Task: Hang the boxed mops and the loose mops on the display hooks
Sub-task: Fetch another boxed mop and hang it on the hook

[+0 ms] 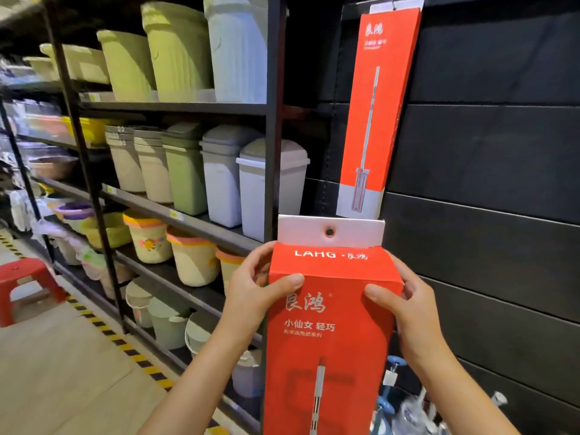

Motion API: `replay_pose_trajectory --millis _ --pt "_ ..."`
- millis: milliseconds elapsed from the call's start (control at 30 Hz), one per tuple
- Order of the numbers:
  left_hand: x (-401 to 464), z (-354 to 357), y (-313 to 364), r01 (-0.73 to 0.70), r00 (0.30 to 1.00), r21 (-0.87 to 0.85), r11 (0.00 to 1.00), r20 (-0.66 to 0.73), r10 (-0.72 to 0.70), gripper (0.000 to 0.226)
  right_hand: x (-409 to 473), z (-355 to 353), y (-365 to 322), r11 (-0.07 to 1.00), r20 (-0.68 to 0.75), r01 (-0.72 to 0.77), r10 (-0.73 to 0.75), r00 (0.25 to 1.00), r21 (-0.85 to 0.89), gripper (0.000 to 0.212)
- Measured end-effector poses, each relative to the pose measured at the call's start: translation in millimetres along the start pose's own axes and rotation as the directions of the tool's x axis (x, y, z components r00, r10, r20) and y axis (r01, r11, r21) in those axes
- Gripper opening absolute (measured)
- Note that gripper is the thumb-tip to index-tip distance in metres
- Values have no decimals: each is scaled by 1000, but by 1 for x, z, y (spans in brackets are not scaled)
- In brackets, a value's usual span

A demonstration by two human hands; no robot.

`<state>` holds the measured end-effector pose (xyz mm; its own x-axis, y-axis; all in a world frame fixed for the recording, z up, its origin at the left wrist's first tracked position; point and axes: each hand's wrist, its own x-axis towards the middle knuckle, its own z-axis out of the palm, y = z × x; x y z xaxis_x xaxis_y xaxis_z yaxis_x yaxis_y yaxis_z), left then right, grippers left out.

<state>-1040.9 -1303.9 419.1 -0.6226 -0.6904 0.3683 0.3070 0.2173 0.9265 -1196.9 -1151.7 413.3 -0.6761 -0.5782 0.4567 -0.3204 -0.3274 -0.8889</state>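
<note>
A red boxed mop [329, 324] fills the near view, held upright between two bare hands. The left hand [257, 293] wraps the box's left edge, thumb pressed on the printed front and fingers curled behind the upper corner. The right hand [405, 306] grips the opposite edge the same way, thumb flat on the front face. Just above both hands stands the box's white hanging tab [331, 231], its round hole facing out.

Beyond the fingertips runs a dark slatted wall panel [489, 146], stretching away to the right of the right hand. Straight above the held box, a second red mop box [376, 114] already hangs high on that panel, tilted slightly, its lower end just above the white tab.

Left of the left hand rises a black metal shelving rack [273, 120], loaded with plastic bins [219, 171] in green, grey and white, and small pails on the lower shelves. Farther left and lower sits a red plastic stool [25, 281] on a pale floor edged with yellow-and-black striped tape [125, 343]. Below the right wrist some blue and pale items show against the panel, too blurred to make out.
</note>
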Motion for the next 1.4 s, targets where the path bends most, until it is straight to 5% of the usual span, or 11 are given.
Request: replay_pose_trajectory --millis 233,633,933,1400 --pt "119 -36 -24 -20 989 -58 998 143 28 63 83 52 27 999 -132 19 -24 991 -36 90" --pt "249 -48 -16 -83 938 -135 987 323 123 62 166 90 21 993 -321 87 -108 941 -79 70" --pt "314 -16 26 -213 908 -222 951 315 277 56 228 78 -28 947 -280 278 -315 907 -163 43" --pt "383 15 88 -440 795 -295 848 312 521 56 307 51 -87 824 -219 512 -560 799 -242 36"
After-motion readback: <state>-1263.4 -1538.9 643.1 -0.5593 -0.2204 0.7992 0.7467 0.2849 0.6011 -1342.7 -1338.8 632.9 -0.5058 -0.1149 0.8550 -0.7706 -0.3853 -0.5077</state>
